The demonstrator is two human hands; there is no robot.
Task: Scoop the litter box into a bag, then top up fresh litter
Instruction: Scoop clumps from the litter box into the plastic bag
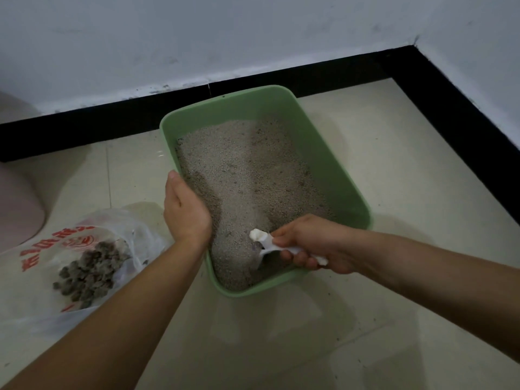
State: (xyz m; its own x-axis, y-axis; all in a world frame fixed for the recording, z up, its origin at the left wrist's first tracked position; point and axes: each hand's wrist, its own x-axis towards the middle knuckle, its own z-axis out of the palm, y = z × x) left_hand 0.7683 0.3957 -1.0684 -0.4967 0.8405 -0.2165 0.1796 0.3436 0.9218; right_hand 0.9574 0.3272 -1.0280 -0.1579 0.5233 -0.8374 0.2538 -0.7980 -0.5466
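Left hand [187, 212] gripped the litter box [332, 153] rim on the floor. Right hand [315, 243] had its fingers [301, 258] curled round the scoop [266, 244], dug in at the near corner. I'd sift slowly, then tip it into the bag [84, 249] just left.

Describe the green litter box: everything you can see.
The litter box is a pale green rectangular plastic tray with rounded corners and a lipped rim, flat on the tiled floor, skewed to the wall. Grey granular litter covers its bottom. The left hand holds its left rim; the right hand holds a white scoop in its near end.
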